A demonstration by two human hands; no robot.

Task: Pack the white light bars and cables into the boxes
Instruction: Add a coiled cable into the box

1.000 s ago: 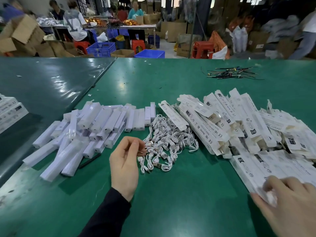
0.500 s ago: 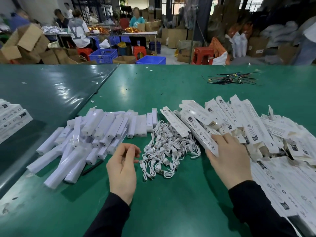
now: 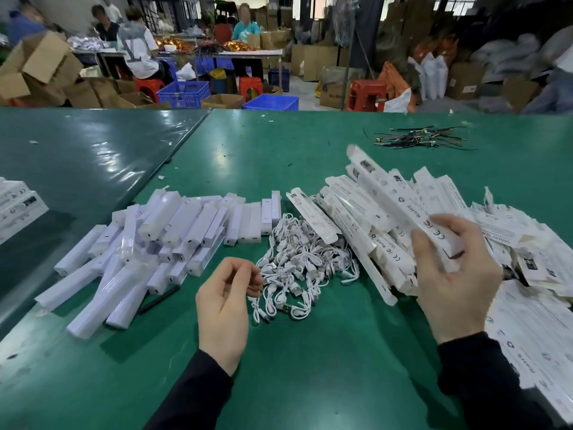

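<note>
We sit at a green table (image 3: pixel 310 352) with three piles in a row, so each part is easy to reach. On our left is a heap of white light bars (image 3: pixel 161 240). In the middle is a tangle of little white cables (image 3: pixel 297 268). On our right is a big heap of flat white boxes (image 3: pixel 511 243), not yet folded open.

Our right hand (image 3: pixel 455 274) is closed around one box (image 3: pixel 409 209). We hold it by its near end, and it tilts up and away over the heap, so we think we are lifting it out to fill it. Our left hand (image 3: pixel 224 301) rests at the edge of the cables with its fingers curled in. The fingertips touch the cables, but we cannot tell if they pinch one.

No box looks filled here. We think packing this one has just begun.

There is a wide bare patch of table in front of us, between our two arms. That is good room to bring the box down and slide a bar in. The piles sit close side by side, so a wide swing could knock bars or boxes about. A bunch of dark wires (image 3: pixel 421 139) lies far back, out of our way.
</note>
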